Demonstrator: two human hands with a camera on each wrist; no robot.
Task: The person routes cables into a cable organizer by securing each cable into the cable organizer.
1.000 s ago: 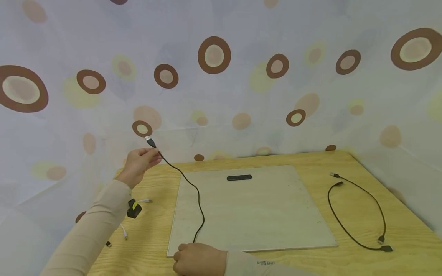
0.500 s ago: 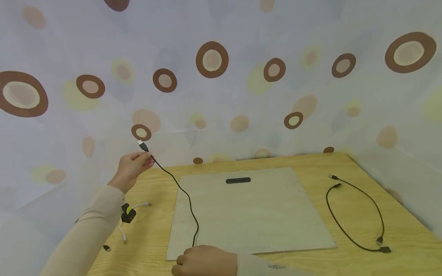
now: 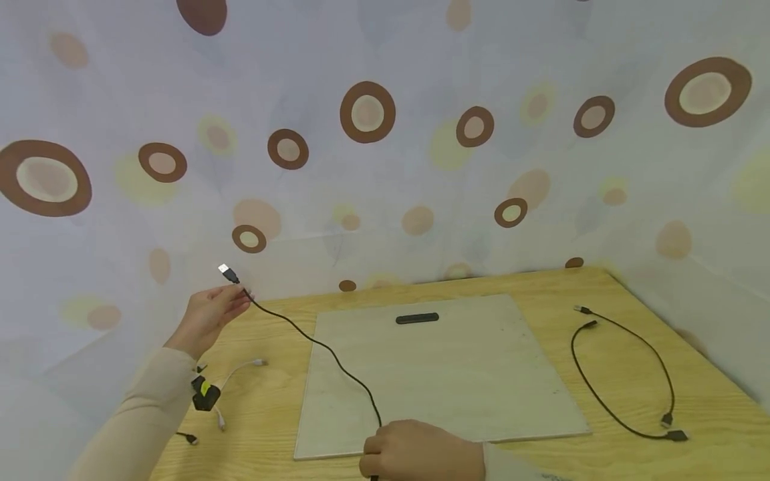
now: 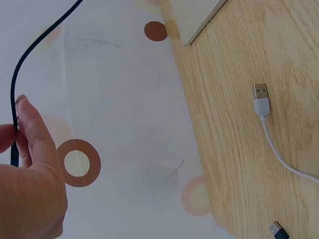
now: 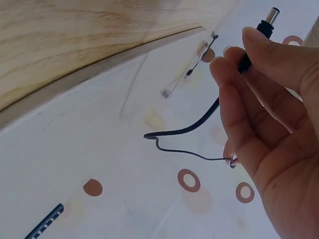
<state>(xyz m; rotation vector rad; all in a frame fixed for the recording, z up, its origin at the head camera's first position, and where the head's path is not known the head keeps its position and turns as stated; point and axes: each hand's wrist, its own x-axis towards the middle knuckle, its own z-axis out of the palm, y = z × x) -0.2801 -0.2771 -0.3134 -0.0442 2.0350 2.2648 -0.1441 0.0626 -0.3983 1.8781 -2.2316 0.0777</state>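
A thin black cable (image 3: 337,361) runs through the air between my two hands. My left hand (image 3: 207,317), raised at the left, pinches it just behind its USB plug (image 3: 228,273), which points up and left. In the left wrist view, thumb and fingers (image 4: 35,129) press on the black cord. My right hand (image 3: 424,451), low in front of the board's near edge, pinches the other end. The right wrist view shows that end as a round barrel plug (image 5: 269,20) with a metal tip, sticking out past the thumb.
A pale board (image 3: 445,381) with a black slotted strip (image 3: 418,318) lies on the wooden table (image 3: 601,287). Two black cables, one a curved cord (image 3: 583,381), lie at right. At left are a white USB cable (image 3: 243,366), a black-and-yellow piece (image 3: 206,395) and a black plug (image 3: 191,439).
My left hand has moved left and down with the USB end. My right hand has shifted right with the barrel end, so the cable stretches more sideways across the board.
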